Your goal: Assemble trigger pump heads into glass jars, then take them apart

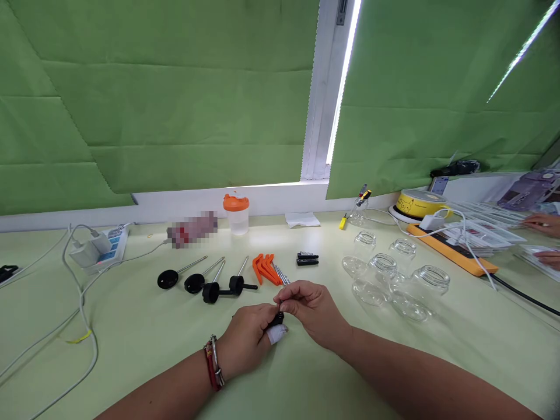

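Observation:
My left hand (254, 335) is closed round a small black part (276, 319), near the middle of the table; a white wrap covers one of its fingertips. My right hand (312, 309) pinches at the top of that part, with thumb and forefinger together; what lies between them is too small to name. Just beyond the hands lie several orange curved pieces (266, 268) and some thin metal rods (281, 274). Black round pieces with metal rods (211, 291) lie to the left. Small black parts with springs (307, 259) rest behind my right hand.
Several clear glass jars (380, 274) stand right of my right arm. Farther back are an orange-lidded cup (237, 214), a white paper (302, 219) and a screwdriver in a glass (361, 201). Cables and a power strip (109, 251) lie left. Another person's hands (542, 224) show at the right edge.

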The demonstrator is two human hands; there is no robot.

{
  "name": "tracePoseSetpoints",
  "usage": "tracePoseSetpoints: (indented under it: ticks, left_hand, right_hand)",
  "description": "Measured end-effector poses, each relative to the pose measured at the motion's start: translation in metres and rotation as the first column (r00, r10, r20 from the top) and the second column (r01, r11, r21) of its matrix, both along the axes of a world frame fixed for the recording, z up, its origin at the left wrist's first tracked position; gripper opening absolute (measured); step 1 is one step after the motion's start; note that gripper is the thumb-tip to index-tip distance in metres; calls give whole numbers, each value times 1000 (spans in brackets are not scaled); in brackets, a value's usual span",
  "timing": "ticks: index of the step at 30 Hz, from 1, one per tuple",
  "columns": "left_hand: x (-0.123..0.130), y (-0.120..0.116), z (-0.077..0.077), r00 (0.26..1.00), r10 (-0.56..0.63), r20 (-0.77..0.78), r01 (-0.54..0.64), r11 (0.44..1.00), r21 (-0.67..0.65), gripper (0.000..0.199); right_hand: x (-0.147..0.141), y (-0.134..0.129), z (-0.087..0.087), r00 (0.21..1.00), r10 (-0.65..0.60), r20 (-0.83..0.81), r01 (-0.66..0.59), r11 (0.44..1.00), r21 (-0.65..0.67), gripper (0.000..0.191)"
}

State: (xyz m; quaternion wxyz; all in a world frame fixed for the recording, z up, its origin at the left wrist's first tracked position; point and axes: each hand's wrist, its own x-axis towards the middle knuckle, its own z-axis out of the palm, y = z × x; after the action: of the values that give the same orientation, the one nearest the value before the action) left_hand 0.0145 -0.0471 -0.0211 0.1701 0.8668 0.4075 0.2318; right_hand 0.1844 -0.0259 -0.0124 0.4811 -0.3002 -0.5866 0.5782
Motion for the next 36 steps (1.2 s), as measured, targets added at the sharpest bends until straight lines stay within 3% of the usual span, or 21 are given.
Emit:
tracePoseSetpoints:
  ticks: [5, 10, 20, 24, 27, 29, 31, 33, 36]
  left_hand:
    - [0, 0, -2, 1000, -2, 29, 2, 1000, -4, 6]
    - [1, -1, -1, 999, 38, 1, -38, 999, 6, 15]
    - [-3, -1, 7, 999, 24, 21, -24, 1000, 10, 2]
    - [-19, 2, 14, 992, 90, 87, -96, 993, 64, 14]
    - [-31, 8, 15, 963, 188, 195, -214, 969, 124, 18]
    - [-35, 11, 13, 956, 211, 202, -246, 955, 166, 19]
    - [-35, 13, 11, 974, 182, 138, -208, 956, 208, 21]
    - [-33, 12, 9, 993, 112, 27, -115, 964, 240, 23]
    - [-28, 8, 10, 996, 15, -86, 10, 957, 290, 28]
  right_hand:
    - [2, -2, 0, 983, -51, 179, 10, 975, 221, 4]
    - [4, -1, -3, 966, -77, 249, -24, 924, 381, 8]
    - [7, -3, -8, 921, -48, 388, -128, 901, 415, 7]
    - [4, -2, -10, 908, -73, 412, -62, 950, 305, 6]
    - [0, 4, -17, 916, -11, 401, -19, 997, 71, 9]
    - [-6, 11, -23, 924, 65, 377, -28, 994, -102, 11]
    - [-14, 17, -29, 919, 117, 376, -34, 975, -221, 12]
    - [-25, 22, -33, 914, 135, 382, -37, 967, -253, 13]
    - [-42, 25, -33, 906, 127, 404, -85, 989, -121, 12]
